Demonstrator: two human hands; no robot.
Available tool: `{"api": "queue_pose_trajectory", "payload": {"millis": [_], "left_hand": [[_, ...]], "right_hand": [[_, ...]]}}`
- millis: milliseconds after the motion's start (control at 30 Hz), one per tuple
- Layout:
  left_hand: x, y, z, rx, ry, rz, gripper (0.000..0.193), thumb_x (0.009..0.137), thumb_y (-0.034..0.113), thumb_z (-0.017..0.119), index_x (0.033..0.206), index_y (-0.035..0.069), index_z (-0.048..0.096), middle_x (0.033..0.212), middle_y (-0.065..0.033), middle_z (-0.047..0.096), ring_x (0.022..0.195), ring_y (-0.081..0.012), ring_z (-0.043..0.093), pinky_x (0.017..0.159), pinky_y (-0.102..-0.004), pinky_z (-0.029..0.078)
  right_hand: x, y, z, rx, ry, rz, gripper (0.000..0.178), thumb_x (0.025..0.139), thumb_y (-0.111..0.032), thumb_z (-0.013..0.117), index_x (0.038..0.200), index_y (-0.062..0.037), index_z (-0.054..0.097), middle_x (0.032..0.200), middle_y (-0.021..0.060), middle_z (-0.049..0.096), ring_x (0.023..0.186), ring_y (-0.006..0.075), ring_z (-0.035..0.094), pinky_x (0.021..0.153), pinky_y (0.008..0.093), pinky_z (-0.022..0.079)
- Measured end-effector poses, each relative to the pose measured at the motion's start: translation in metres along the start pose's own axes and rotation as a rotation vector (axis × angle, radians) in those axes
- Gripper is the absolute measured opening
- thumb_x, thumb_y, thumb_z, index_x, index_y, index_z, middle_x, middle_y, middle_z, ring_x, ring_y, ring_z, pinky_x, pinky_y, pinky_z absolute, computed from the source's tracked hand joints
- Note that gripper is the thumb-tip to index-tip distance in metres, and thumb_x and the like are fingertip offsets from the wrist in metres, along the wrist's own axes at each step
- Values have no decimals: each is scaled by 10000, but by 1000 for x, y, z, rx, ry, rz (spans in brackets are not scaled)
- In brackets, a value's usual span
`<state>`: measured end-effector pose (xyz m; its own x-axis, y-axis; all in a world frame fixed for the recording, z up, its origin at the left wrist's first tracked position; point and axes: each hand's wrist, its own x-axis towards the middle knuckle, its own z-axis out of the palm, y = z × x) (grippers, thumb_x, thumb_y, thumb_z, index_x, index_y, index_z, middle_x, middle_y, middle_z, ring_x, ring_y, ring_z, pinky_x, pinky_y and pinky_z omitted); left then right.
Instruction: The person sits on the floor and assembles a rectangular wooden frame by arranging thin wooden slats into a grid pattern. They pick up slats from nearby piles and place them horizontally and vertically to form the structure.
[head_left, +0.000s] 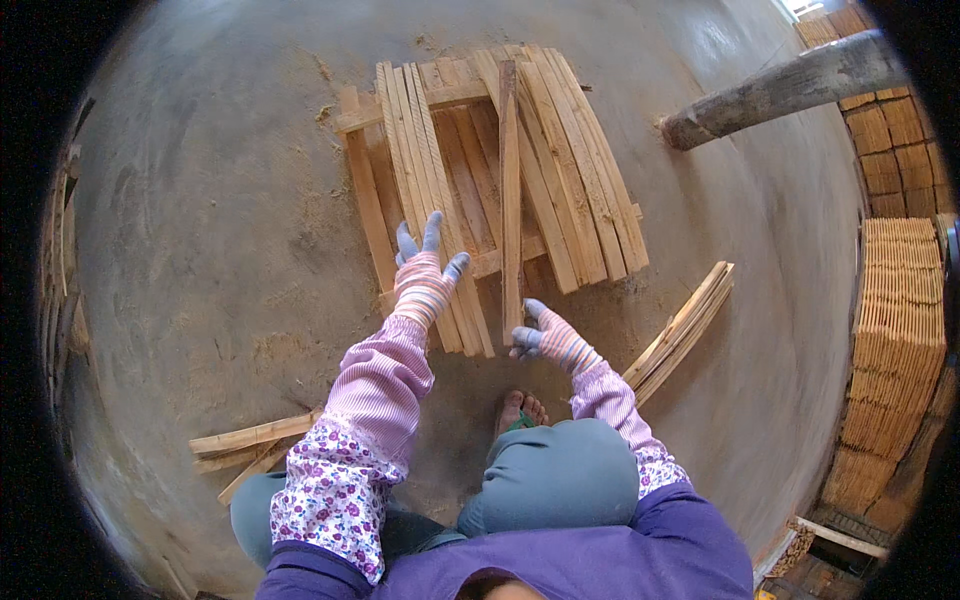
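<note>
I crouch over a layer of thin wooden slats laid across two cross pieces on a concrete floor. My left hand, in a striped glove with grey fingertips, hovers over the left group of slats with its fingers spread and holds nothing. My right hand, in the same kind of glove, pinches the near end of a single slat that stands on edge and runs away from me across the middle of the layer.
A loose bundle of slats lies on the floor to the right. A few more slats lie by my left knee. A thick log post leans at the upper right. Tall stacks of slats line the right side.
</note>
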<state>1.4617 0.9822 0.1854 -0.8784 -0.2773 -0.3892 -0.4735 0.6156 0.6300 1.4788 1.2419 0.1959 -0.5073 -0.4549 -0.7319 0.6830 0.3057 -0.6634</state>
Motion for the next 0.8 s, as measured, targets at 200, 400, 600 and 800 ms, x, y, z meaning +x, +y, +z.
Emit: {"api": "queue_pose_trajectory", "payload": {"millis": [200, 400, 600, 800], "left_hand": [[-1, 1, -5, 33, -18, -34, 849, 902, 467, 712, 1591, 316, 239, 1639, -257, 84, 1442, -495, 300, 1183, -500, 326], [1, 12, 3, -1, -35, 4, 857, 895, 466, 719, 1591, 343, 234, 1649, -231, 79, 1432, -493, 320, 1175, -502, 350], [1, 8, 0, 22, -26, -33, 859, 886, 464, 728, 1585, 358, 240, 1648, -237, 83, 1429, -523, 312, 1171, -509, 350], [2, 1, 2, -23, -12, 6, 867, 888, 467, 725, 1590, 334, 235, 1641, -247, 77, 1429, -515, 305, 1161, -512, 355]], "right_hand": [[42, -142, 7, -193, 272, -759, 771, 944, -159, 659, 1577, -61, 229, 1474, 193, 484, 1333, 285, 505, 1114, 420, 435], [51, -197, -50, -1151, 595, -706, 919, 880, -172, 723, 1604, -156, 156, 1534, 238, 381, 1344, 379, 494, 1122, 473, 421], [53, -85, -18, -1617, 830, -12, 690, 868, -103, 568, 1524, -152, 361, 1500, 198, 460, 1376, 385, 459, 1094, 467, 435], [41, -71, -64, -157, 400, -258, 626, 775, 64, 625, 1395, 36, 548, 1241, 129, 681, 1090, 199, 655, 940, 294, 517]]}}
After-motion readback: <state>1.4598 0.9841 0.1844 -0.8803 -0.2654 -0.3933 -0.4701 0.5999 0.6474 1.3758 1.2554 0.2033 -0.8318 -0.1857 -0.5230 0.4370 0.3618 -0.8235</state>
